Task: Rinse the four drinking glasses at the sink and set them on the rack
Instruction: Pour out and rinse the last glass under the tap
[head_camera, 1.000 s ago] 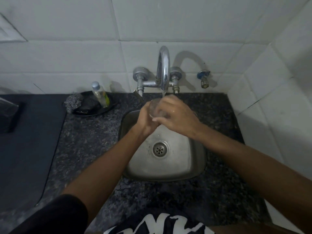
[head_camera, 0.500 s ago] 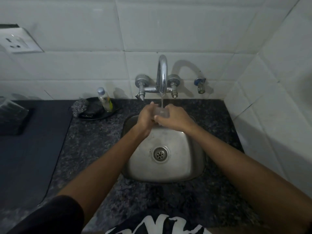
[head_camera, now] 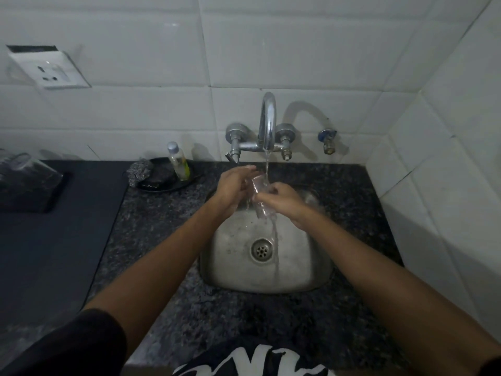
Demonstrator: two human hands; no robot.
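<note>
Clear drinking glass (head_camera: 260, 195) held tilted over the steel sink (head_camera: 238, 253), under the tap (head_camera: 267, 123); water stream running onto it and spilling off its lower end toward the drain (head_camera: 261, 249); left hand (head_camera: 233, 185) cupped round the glass's upper side, fingers curled; right hand (head_camera: 282, 200) pinching the lower part, fingertips bent against the glass; speckled bench (head_camera: 168, 240) surrounds the sink; small bottle (head_camera: 178, 161) stands in a dark dish (head_camera: 168, 183) left of the tap.

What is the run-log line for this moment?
stage: rinsing | glass: tilted under tap stream, over sink | left hand: holds glass | right hand: holds glass
</note>
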